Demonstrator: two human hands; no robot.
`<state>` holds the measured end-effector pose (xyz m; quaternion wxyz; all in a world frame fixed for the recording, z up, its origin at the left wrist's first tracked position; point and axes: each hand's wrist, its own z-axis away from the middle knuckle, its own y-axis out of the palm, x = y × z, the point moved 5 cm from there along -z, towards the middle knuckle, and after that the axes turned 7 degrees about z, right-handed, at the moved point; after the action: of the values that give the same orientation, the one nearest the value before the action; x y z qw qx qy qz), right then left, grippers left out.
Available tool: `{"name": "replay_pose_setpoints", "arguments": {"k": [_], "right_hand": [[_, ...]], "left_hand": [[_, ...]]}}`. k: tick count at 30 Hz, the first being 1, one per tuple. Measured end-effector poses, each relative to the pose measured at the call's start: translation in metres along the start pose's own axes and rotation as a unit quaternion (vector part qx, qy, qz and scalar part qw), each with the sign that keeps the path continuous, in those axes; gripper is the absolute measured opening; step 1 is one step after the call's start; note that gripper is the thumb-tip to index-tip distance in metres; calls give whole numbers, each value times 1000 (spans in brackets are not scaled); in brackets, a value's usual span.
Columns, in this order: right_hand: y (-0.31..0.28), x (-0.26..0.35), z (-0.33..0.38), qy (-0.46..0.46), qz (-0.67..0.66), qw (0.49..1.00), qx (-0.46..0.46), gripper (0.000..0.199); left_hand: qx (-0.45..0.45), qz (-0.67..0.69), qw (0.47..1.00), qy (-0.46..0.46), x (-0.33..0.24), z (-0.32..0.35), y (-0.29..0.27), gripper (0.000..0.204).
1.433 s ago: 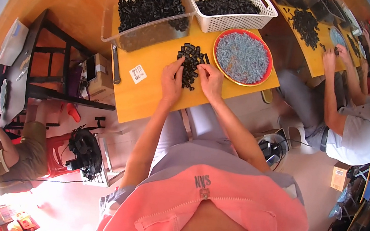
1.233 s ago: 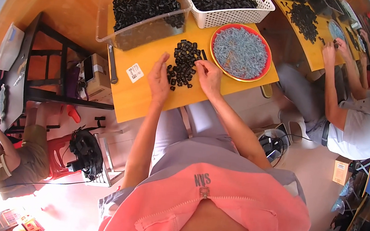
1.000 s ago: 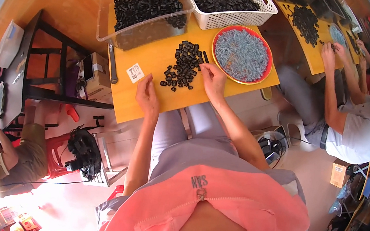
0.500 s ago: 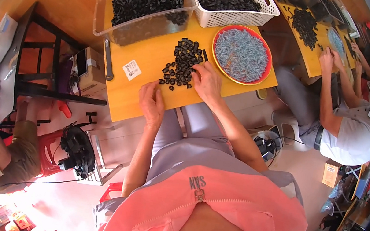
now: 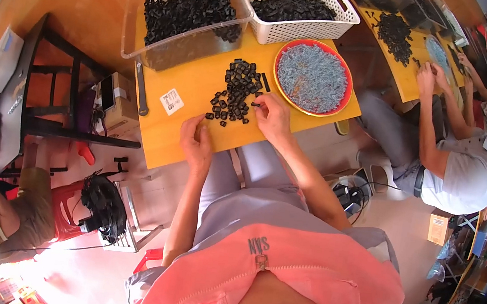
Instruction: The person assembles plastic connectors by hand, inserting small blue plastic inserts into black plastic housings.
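A loose pile of small black parts [image 5: 237, 89] lies on the yellow table [image 5: 182, 125]. My right hand [image 5: 273, 116] rests at the pile's right edge, its fingertips pinching one small black part. My left hand [image 5: 197, 139] lies near the table's front edge, below the pile, fingers curled with nothing visible in it. A round red-rimmed tray [image 5: 313, 78] of small grey-blue pieces stands just right of the pile.
A clear bin [image 5: 185, 16] and a white basket [image 5: 298, 7] hold more black parts at the back. A white tag [image 5: 171, 101] and a dark tool [image 5: 140, 88] lie left. Another person [image 5: 461, 151] works at a neighbouring table on the right. A fan [image 5: 103, 201] stands on the floor.
My left hand has pulled back from the pile to the table's front edge. My right hand stayed at the pile's right side and now pinches a part.
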<state>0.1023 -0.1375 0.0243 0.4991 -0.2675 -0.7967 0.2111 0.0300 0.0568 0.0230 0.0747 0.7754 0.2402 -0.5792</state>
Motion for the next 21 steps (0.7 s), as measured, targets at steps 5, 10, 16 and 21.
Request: {"name": "replay_pose_setpoints", "arguments": {"k": [5,10,16,21], "right_hand": [[-16,28,13,74,-178,978,84,12],[-32,54,23,-13,-151,986,75,17],[-39,65,27,-46,-138,986,79,17],[-40,23,20,-2,-90,994,54,13]], "left_hand": [[95,158,973,-136,-20,7,22,24],[153,344,892,-252,-21,21,54,23],[158,341,881,-287,-7,27,47,17],[83,390,858,-323,4,26,27,14]]}}
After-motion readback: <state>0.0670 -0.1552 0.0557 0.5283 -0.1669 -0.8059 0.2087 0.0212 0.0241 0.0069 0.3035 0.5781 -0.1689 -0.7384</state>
